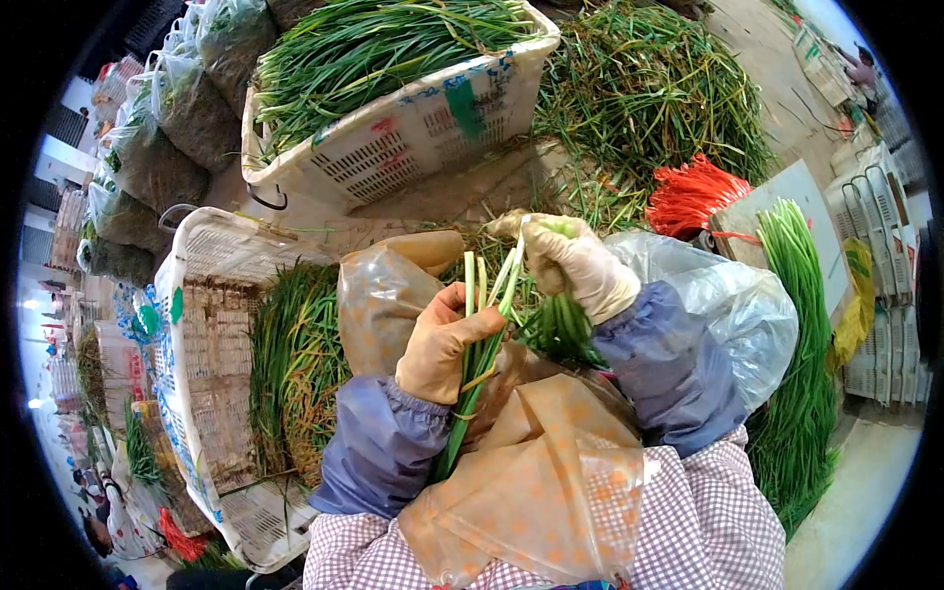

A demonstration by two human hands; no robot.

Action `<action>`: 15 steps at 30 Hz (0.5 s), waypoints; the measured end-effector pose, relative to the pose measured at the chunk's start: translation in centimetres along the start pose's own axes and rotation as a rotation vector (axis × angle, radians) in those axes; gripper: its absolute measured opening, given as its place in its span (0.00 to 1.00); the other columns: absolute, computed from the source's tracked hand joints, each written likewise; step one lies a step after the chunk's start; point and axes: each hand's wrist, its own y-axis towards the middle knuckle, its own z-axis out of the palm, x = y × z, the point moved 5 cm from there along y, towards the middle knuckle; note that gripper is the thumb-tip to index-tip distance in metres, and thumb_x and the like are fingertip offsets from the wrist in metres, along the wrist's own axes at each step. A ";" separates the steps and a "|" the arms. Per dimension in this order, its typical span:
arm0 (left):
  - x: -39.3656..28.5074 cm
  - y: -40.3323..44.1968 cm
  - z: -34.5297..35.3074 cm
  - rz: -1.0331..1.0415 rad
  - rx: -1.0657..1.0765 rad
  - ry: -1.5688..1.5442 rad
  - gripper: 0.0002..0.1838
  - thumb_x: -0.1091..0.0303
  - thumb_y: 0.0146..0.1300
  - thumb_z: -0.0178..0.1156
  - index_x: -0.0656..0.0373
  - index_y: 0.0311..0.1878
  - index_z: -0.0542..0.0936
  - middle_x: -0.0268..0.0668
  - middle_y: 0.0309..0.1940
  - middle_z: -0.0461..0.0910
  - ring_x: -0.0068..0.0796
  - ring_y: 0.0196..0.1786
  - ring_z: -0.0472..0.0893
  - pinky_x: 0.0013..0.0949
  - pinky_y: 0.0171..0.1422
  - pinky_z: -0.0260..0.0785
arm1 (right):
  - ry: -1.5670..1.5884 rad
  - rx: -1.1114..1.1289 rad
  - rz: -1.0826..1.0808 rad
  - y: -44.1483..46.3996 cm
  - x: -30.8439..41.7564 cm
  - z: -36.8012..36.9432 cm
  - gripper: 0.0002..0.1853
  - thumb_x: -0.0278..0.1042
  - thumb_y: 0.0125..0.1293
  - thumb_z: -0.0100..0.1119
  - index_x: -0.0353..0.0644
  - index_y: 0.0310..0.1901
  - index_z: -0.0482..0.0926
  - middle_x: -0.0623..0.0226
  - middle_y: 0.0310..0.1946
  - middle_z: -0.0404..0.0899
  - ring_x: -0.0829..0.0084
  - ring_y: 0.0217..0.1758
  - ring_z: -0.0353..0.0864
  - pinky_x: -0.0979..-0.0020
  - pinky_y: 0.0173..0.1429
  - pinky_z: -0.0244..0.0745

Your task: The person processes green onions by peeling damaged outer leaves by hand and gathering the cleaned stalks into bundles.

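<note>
My left hand (433,344), in a pale glove, is closed around a few garlic chives (474,388); their pale stalk ends point up and their green leaves hang toward my lap. Close by on the right, my right hand (580,264), in a whitish glove, has its fingers curled at the top of one pale stalk. A small green bunch of chives (559,329) hangs below that palm, and the fingers partly hide how it is held. Under both hands lies a brownish plastic sheet (531,462) over my checked apron.
A white crate (187,393) with chives stands at left; another full crate (413,147) is ahead. Leaf trimmings (649,88) are heaped beyond. On the right are red ties (693,195), a board (787,187) and long chives (801,344). Filled bags (197,108) line the far left.
</note>
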 end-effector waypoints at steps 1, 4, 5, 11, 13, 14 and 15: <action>0.1 0.0 0.0 -0.024 -0.026 -0.006 0.11 0.81 0.59 0.59 0.58 0.43 0.72 0.36 0.32 0.80 0.25 0.24 0.79 0.27 0.22 0.73 | -0.016 0.026 0.002 0.4 -0.1 0.1 0.11 0.37 0.66 0.59 0.40 0.44 0.81 0.77 0.18 0.72 0.87 0.16 0.64 0.82 0.19 0.58; -0.5 0.0 -1.3 0.050 -0.080 -0.043 0.10 0.82 0.59 0.59 0.60 0.42 0.73 0.38 0.32 0.80 0.26 0.28 0.81 0.29 0.27 0.76 | -0.014 -0.236 -0.309 1.9 1.8 -2.7 0.08 0.30 0.63 0.60 0.39 0.42 0.81 0.72 0.24 0.78 0.84 0.20 0.72 0.82 0.25 0.68; -0.5 -0.1 -1.8 0.100 -0.158 -0.090 0.09 0.82 0.59 0.58 0.60 0.41 0.73 0.40 0.33 0.81 0.28 0.31 0.82 0.31 0.32 0.78 | -0.056 -0.365 -0.447 2.3 2.6 -4.7 0.07 0.27 0.62 0.61 0.38 0.42 0.81 0.69 0.26 0.80 0.83 0.22 0.75 0.81 0.28 0.72; -1.3 -0.7 -1.6 0.012 -0.045 -0.148 0.13 0.74 0.60 0.59 0.57 0.47 0.71 0.37 0.38 0.78 0.33 0.40 0.80 0.36 0.42 0.77 | -0.296 -0.558 -0.496 0.8 3.9 -10.9 0.14 0.28 0.63 0.60 0.46 0.51 0.79 0.75 0.26 0.80 0.87 0.17 0.66 0.85 0.18 0.62; -1.2 -0.4 -1.5 0.008 -0.055 -0.139 0.12 0.72 0.61 0.58 0.57 0.47 0.71 0.38 0.38 0.78 0.31 0.41 0.80 0.33 0.40 0.76 | -0.354 -0.372 -0.315 0.5 2.9 -8.2 0.13 0.31 0.64 0.61 0.44 0.50 0.79 0.78 0.19 0.75 0.88 0.15 0.63 0.84 0.18 0.59; -1.3 -0.4 -1.6 0.013 -0.069 -0.128 0.12 0.71 0.61 0.57 0.58 0.47 0.70 0.39 0.39 0.77 0.30 0.42 0.79 0.31 0.38 0.74 | -0.390 -0.238 -0.243 0.4 2.2 -7.4 0.12 0.32 0.63 0.62 0.43 0.49 0.80 0.78 0.17 0.73 0.88 0.15 0.62 0.83 0.18 0.58; -1.3 -0.4 -1.6 0.015 -0.073 -0.125 0.12 0.71 0.61 0.57 0.58 0.47 0.70 0.39 0.39 0.77 0.30 0.42 0.79 0.31 0.38 0.74 | -0.318 -0.146 -0.187 0.5 1.5 -6.6 0.12 0.35 0.64 0.61 0.42 0.48 0.80 0.80 0.17 0.70 0.88 0.14 0.60 0.83 0.18 0.54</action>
